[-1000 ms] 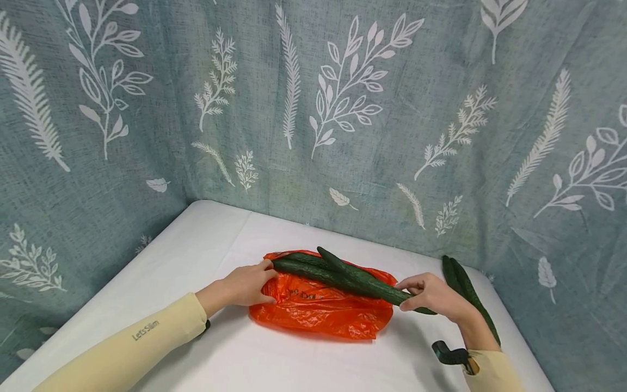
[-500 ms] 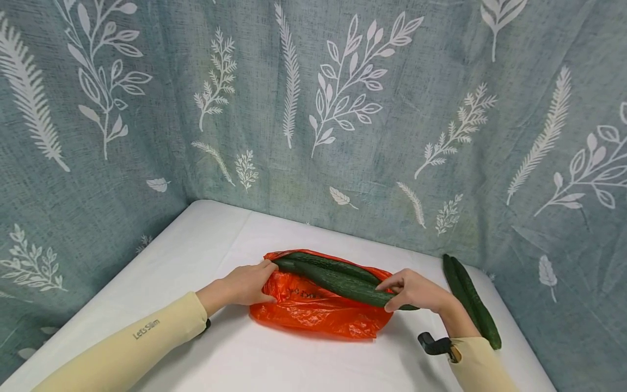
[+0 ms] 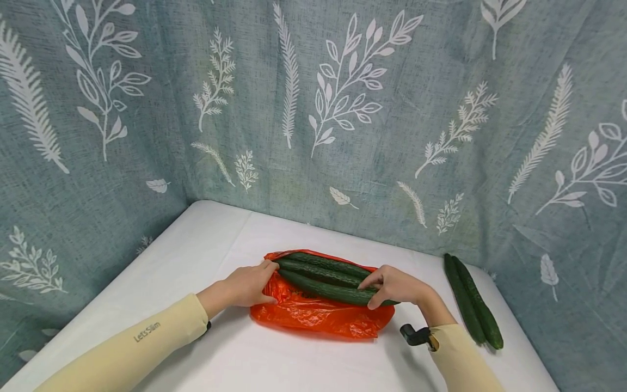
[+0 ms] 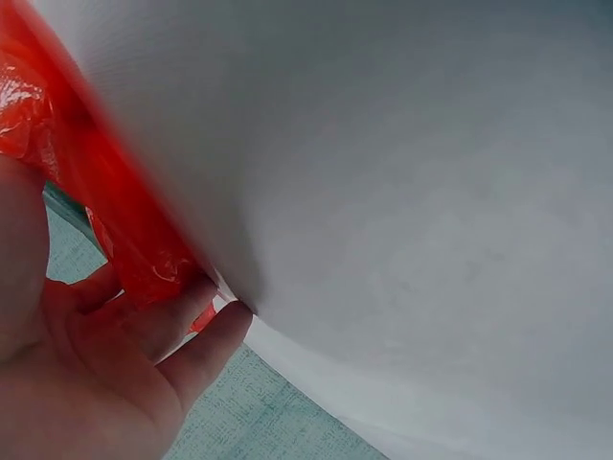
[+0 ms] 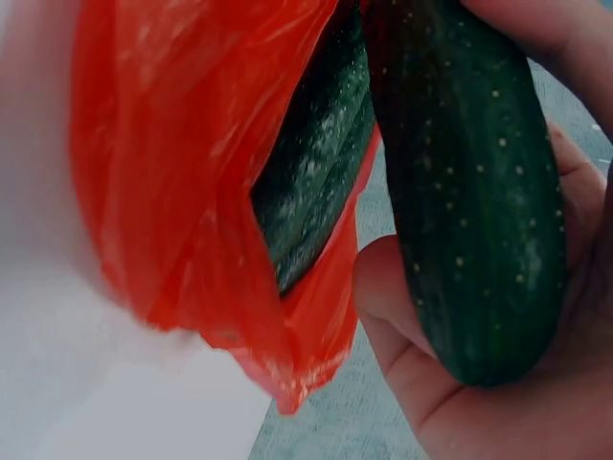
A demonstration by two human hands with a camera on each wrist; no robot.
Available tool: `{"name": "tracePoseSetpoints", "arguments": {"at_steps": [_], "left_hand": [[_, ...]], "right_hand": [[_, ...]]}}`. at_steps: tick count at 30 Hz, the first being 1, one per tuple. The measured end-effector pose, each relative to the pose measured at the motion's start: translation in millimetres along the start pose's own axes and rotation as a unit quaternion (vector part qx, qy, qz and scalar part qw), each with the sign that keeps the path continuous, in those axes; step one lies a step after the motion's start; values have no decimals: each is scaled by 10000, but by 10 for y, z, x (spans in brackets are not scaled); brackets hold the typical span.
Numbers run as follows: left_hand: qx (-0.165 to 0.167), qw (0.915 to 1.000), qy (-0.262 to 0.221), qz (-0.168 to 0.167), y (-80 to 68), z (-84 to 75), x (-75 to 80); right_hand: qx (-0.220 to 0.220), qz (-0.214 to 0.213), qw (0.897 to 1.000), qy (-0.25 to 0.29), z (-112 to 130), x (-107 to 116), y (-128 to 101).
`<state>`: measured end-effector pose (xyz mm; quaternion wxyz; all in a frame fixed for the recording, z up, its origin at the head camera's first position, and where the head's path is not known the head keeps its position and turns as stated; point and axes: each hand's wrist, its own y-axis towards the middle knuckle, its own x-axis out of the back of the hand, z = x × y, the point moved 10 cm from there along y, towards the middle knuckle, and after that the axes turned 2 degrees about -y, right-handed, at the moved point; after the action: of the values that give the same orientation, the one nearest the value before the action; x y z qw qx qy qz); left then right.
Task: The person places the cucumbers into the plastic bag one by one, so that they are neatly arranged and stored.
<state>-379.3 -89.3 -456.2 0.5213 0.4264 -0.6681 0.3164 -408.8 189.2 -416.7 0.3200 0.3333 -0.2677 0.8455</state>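
An orange-red plastic bag (image 3: 318, 318) lies on the white table (image 3: 196, 250). My left hand (image 3: 247, 284) grips the bag's left edge; in the left wrist view its fingers (image 4: 182, 331) press on the orange bag (image 4: 105, 201). Three long dark cucumbers lie side by side at the bag. My right hand (image 3: 397, 286) holds the right end of the front cucumber (image 3: 328, 291). Up close, that held cucumber (image 5: 479, 201) sits in my palm beside the bag (image 5: 172, 163), and another cucumber (image 5: 316, 182) shows inside the bag's opening.
Two more cucumbers (image 3: 470, 302) lie side by side near the table's right edge. A teal leaf-print curtain (image 3: 343, 109) hangs close behind and to the left of the table. A black camera mount (image 3: 413, 335) sits on my right wrist.
My right hand has moved left with the front cucumber, sliding it along the bag until it lies parallel to the other two. My left hand has stayed on the bag's edge.
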Motion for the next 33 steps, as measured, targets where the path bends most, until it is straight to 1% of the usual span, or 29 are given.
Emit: {"name": "tracePoseSetpoints", "arguments": {"at_steps": [7, 17, 23, 27, 33], "left_hand": [[-87, 9999, 21, -68, 5, -34, 14], [-172, 9995, 162, -207, 2, -66, 63], [-281, 9992, 95, -257, 1, -90, 84], [-273, 9993, 94, -254, 3, -85, 84], [-240, 9994, 106, -244, 4, -70, 79]], "right_hand": [[8, 83, 10000, 6, 57, -26, 145], [100, 74, 9999, -20, 97, -57, 300], [166, 53, 9995, -250, 106, -120, 393], [71, -82, 9986, -518, 81, -121, 423], [-262, -322, 9960, -788, -6, -129, 421]]}}
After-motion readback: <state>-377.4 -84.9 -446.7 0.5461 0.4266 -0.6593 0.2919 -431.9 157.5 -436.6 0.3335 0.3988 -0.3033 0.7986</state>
